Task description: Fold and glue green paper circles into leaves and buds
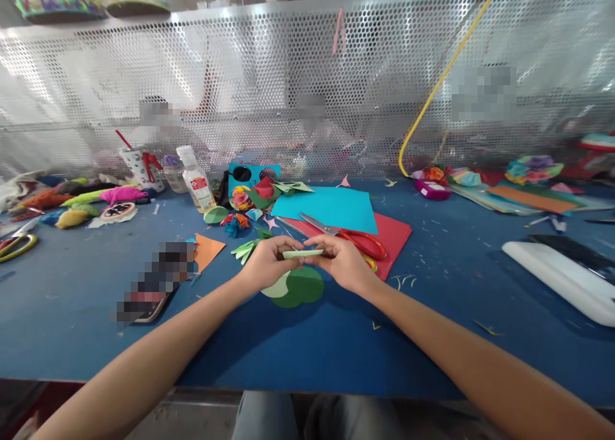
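Observation:
My left hand (pixel 266 265) and my right hand (pixel 342 261) meet over the blue table (pixel 432 312), both pinched on the ends of a thin pale green paper strip (pixel 302 254) held flat between them. Under the hands lie dark green paper circles (pixel 300 288) with a lighter green piece (pixel 277 289) beside them. Red-handled scissors (pixel 358 240) rest just behind my right hand on a red paper sheet (pixel 394 232), which lies partly beneath a cyan sheet (pixel 331 209).
A glue bottle (pixel 196 179), a cup with tools (pixel 140 164) and paper flowers (pixel 240 200) stand behind left. A phone (pixel 156 280) and an orange paper triangle (pixel 209 249) lie left. A white device (pixel 562 277) sits right. A perforated metal screen (pixel 307 81) closes the back.

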A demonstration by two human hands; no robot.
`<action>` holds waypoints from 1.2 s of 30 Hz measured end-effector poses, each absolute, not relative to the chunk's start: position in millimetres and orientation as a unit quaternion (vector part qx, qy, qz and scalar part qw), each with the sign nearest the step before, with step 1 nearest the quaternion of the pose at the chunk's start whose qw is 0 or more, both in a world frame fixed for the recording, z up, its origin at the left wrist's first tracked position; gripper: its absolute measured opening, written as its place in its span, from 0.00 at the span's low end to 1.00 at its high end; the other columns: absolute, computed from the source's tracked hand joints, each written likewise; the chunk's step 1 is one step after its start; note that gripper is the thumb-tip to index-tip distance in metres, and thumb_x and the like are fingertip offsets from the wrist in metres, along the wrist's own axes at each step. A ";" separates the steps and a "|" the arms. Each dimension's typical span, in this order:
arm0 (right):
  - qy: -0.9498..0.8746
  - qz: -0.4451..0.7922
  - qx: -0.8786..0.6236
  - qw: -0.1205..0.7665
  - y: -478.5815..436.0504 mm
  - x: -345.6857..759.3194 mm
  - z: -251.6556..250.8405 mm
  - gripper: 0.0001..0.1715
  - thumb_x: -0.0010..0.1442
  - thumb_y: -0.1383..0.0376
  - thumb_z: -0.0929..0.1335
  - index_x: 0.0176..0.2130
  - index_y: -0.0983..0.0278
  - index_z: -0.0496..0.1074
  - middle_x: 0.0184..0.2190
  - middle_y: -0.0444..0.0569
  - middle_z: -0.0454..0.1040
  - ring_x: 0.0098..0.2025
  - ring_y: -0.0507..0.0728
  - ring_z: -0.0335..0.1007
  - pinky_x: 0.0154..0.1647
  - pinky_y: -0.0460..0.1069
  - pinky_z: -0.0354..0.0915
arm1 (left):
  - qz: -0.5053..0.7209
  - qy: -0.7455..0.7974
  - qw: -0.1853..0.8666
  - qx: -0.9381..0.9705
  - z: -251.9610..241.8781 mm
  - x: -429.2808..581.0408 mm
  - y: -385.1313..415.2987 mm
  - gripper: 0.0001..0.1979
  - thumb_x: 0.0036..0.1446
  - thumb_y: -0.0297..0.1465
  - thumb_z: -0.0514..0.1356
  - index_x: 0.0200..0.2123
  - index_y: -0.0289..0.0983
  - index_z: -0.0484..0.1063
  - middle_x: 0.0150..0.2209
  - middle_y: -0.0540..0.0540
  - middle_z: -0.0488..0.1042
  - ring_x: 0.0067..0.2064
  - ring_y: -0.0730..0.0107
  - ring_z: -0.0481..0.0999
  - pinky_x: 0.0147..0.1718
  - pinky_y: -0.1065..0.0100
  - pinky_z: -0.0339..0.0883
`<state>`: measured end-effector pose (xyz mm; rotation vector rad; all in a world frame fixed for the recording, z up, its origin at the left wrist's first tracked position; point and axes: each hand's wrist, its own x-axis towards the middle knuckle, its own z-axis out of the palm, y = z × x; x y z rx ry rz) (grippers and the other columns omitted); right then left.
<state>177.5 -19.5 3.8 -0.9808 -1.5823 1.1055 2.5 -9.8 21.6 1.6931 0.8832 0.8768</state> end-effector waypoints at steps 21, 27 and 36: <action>-0.730 0.345 -0.413 0.422 -11.7 189.5 -1.6 0.19 0.57 0.67 0.62 0.50 0.61 0.57 0.40 0.52 0.72 0.39 0.57 0.70 0.37 0.53 0.67 | 0.336 0.413 0.559 0.636 20.1 -1.3 2.7 0.14 0.48 0.39 0.61 0.29 0.31 0.72 0.28 0.45 0.75 0.32 0.67 0.76 0.30 0.71 0.69; -0.850 -0.027 -0.338 0.403 -21.4 195.0 16.5 0.11 0.58 0.67 0.63 0.43 0.62 0.64 0.42 0.52 0.69 0.48 0.58 0.63 0.49 0.56 0.61 | 0.373 0.419 0.554 0.615 17.3 -0.9 -0.7 0.12 0.46 0.37 0.62 0.27 0.32 0.70 0.25 0.49 0.74 0.29 0.72 0.75 0.28 0.73 0.68; -0.901 -0.110 -0.287 0.307 -21.9 196.1 20.7 0.10 0.60 0.70 0.61 0.36 0.65 0.71 0.34 0.50 0.73 0.39 0.56 0.65 0.42 0.53 0.63 | 0.378 0.391 0.622 0.563 22.4 5.8 -11.4 0.17 0.40 0.30 0.67 0.35 0.33 0.67 0.26 0.49 0.74 0.28 0.75 0.74 0.29 0.73 0.68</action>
